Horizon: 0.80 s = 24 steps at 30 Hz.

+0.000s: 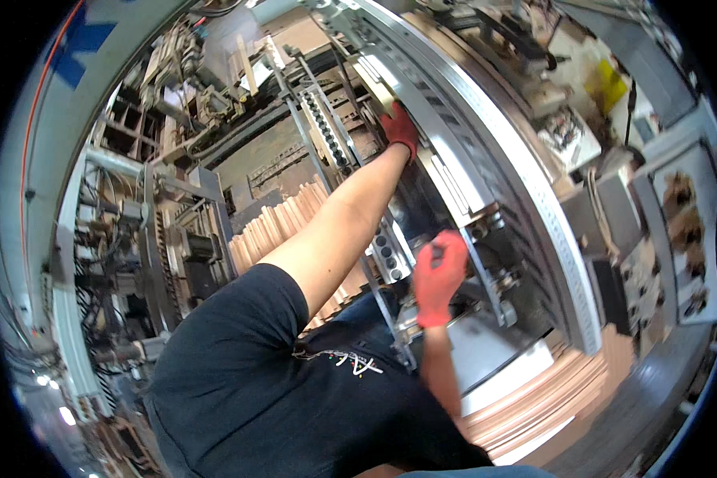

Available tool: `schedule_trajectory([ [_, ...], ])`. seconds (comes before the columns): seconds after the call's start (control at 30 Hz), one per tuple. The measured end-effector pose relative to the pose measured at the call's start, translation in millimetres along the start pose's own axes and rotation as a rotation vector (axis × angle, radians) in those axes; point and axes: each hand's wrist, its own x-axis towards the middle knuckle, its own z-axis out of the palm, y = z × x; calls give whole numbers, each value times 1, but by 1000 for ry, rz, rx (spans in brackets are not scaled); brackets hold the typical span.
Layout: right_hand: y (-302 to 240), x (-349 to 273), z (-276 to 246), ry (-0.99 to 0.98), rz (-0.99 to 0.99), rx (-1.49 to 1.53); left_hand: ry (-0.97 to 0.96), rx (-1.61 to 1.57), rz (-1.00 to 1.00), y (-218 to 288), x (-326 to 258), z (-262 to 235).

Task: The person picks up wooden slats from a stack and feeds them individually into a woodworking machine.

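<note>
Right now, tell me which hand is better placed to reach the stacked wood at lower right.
Likely the right hand: it is nearer the stacked wood, while the left hand is farther off on an outstretched arm.

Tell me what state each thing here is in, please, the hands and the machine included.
Left hand, red glove: stretched forward beside the machine; grip unclear
Right hand, red glove: fingers curled; whether it holds anything is unclear
Black round pieces: lined up in a row
Wooden strips beyond the left arm: lying side by side
Wooden pieces at lower right: stacked
Machine: running or stopped, can't tell
</note>
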Motion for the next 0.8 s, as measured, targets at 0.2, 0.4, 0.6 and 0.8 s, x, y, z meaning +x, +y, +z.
schedule_trajectory([
  [0.2,8,-22,10,-426,38,-253,56,60,-167,34,-24,-11],
  [0.4,17,-19,14,-556,38,-292,62,60,-140,39,-31,-11],
  [0.6,13,-24,12,-411,-138,-349,12,54,-212,46,-40,-11],
  [0.8,1,-25,15,-506,-67,-390,102,15,-186,34,-16,-15],
])
